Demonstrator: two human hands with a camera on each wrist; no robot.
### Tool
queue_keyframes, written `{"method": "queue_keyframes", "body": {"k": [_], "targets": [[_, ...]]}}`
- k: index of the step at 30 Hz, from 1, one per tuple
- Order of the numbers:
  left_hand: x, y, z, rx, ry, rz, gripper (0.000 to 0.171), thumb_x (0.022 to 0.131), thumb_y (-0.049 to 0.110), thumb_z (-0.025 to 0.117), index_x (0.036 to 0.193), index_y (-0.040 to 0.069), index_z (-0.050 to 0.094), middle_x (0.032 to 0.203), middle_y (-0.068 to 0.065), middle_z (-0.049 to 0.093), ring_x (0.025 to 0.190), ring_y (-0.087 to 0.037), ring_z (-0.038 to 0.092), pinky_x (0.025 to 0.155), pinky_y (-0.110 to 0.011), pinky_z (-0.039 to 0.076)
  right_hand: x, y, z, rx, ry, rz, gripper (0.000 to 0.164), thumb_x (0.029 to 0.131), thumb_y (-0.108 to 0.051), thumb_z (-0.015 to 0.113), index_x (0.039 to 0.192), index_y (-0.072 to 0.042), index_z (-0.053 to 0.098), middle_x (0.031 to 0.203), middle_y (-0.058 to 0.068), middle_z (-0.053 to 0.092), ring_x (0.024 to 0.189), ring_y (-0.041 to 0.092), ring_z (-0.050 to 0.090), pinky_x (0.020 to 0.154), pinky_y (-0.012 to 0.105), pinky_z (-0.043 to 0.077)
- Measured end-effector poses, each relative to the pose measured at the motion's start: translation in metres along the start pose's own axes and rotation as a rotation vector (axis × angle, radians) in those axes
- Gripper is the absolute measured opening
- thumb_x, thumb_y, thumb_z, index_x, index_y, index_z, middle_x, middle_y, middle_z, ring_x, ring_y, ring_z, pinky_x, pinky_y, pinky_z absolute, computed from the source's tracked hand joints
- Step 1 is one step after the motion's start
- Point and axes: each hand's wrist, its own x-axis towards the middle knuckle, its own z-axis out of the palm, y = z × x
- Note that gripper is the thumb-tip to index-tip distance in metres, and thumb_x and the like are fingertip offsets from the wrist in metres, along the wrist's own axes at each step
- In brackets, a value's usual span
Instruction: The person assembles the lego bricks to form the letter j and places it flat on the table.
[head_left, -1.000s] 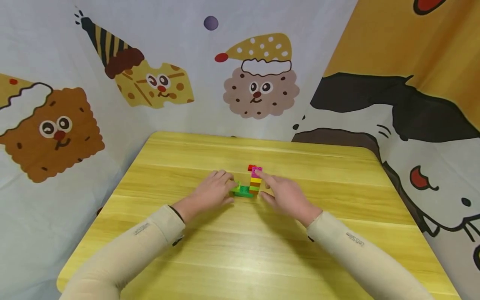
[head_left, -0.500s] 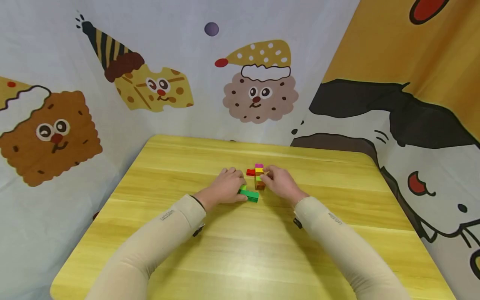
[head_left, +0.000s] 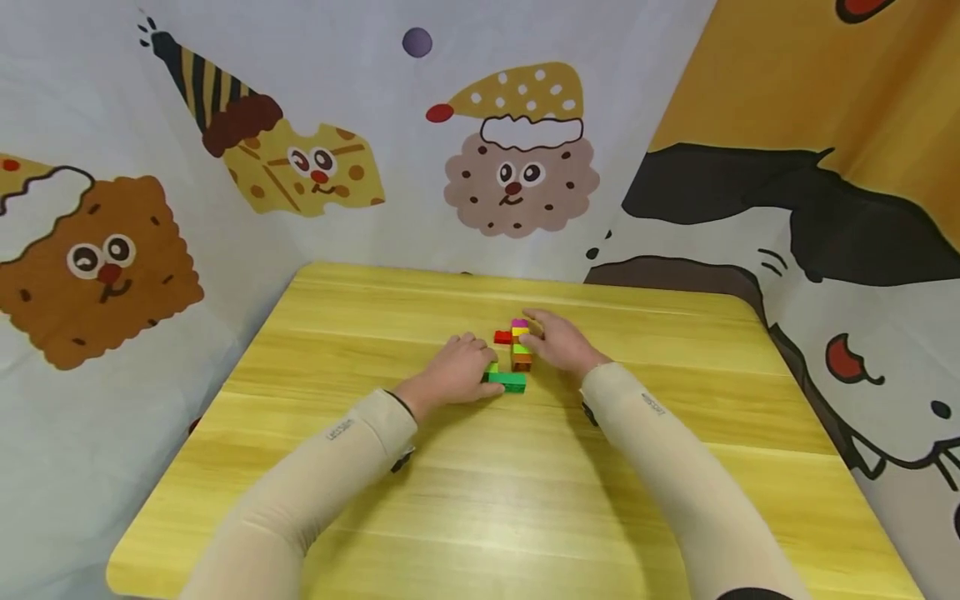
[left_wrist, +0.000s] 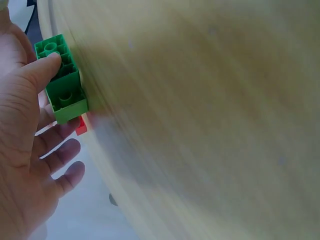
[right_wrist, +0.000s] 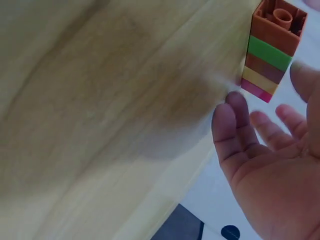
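Note:
My left hand [head_left: 459, 371] holds joined toy building bricks [head_left: 512, 382], dark green with a light green part. In the left wrist view its thumb presses their hollow underside, while the other fingers are partly hidden behind. A stack of bricks [head_left: 521, 350] lies on its side just beyond, in orange, green, brown, yellow and magenta. Beside the stack is my right hand [head_left: 564, 343]. Its thumb and fingers are spread around the stack's side in the right wrist view, without a grip; whether the thumb touches cannot be told. A small red brick [head_left: 502, 337] sits left of the stack.
The bricks are near the middle of a yellow wood-grain table [head_left: 420, 517] with rounded corners. Behind its far edge hangs a white cloth [head_left: 390, 237] printed with cartoon figures. A cartoon-printed cloth also borders the right side.
The stack, upright by the green bricks a second ago, now lies on its side apart from them. My left hand has moved right with the tilted green bricks. My right hand has loosened off the stack.

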Motion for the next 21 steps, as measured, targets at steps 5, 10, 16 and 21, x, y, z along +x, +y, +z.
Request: {"method": "queue_keyframes", "body": {"k": [5,10,16,21], "targets": [[0.0016,0.0013,0.0042,0.000,0.008,0.004,0.061,0.100,0.062,0.067,0.136,0.013,0.071,0.131,-0.007,0.074,0.115,-0.026,0.062,0.106,-0.048,0.051,0.0063,0.0039,0.0006,0.029,-0.041,0.034,0.065,0.111,-0.040,0.056,0.168,-0.019,0.035,0.170,0.016,0.042,0.148,0.041,0.051,0.122,0.062,0.042],[-0.0005,0.0019,0.0052,-0.019,0.014,-0.003,0.067,0.099,0.063,0.068,0.141,0.010,0.067,0.137,-0.009,0.072,0.122,-0.028,0.063,0.111,-0.051,0.050,0.0066,0.0044,0.0005,0.040,-0.053,0.031,0.067,0.110,-0.044,0.057,0.168,-0.016,0.036,0.165,0.020,0.047,0.144,0.042,0.055,0.119,0.061,0.045],[0.0000,0.0036,0.0089,-0.054,0.039,0.014,0.063,0.098,0.060,0.071,0.134,0.009,0.069,0.132,-0.009,0.074,0.119,-0.028,0.065,0.106,-0.051,0.052,0.0062,0.0052,0.0005,0.063,-0.047,0.043,0.074,0.106,-0.049,0.065,0.166,-0.014,0.039,0.152,0.019,0.060,0.133,0.038,0.063,0.110,0.055,0.054],[0.0032,0.0039,0.0108,-0.073,0.042,-0.004,0.057,0.097,0.058,0.074,0.127,0.010,0.072,0.121,-0.006,0.076,0.108,-0.025,0.064,0.099,-0.048,0.054,0.0009,0.0041,-0.0013,0.089,-0.073,0.034,0.070,0.102,-0.045,0.072,0.157,-0.007,0.048,0.145,0.018,0.062,0.129,0.036,0.063,0.110,0.052,0.055]]}}
